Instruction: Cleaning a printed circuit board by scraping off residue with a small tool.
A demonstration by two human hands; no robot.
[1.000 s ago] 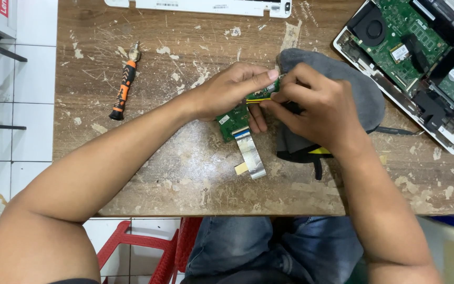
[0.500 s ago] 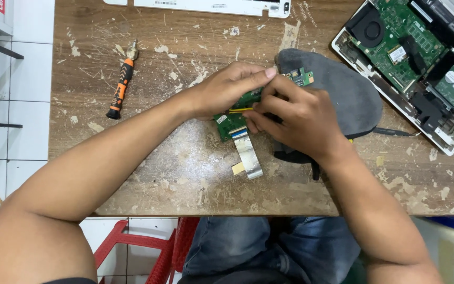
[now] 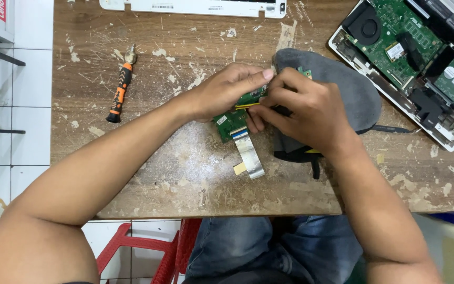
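Observation:
Both hands meet over a small green circuit board (image 3: 230, 123) at the middle of the worn wooden table (image 3: 174, 173). My left hand (image 3: 226, 90) pinches the board's upper edge. My right hand (image 3: 305, 110) covers the board's right part, fingers curled on it, and rests on a grey pad (image 3: 350, 84). A flat white ribbon cable (image 3: 249, 155) trails from the board's lower end toward me. Much of the board is hidden under the fingers.
An opened laptop (image 3: 411, 58) with its green mainboard, fan and drive exposed lies at the top right. An orange-and-black screwdriver (image 3: 120, 90) lies at the left. A white panel (image 3: 195, 6) sits along the far edge. A red plastic stool (image 3: 148, 252) stands below the table.
The hands have shifted slightly on the board. My right hand has closed further over its right end, hiding the green corner that showed on the grey pad half a second ago.

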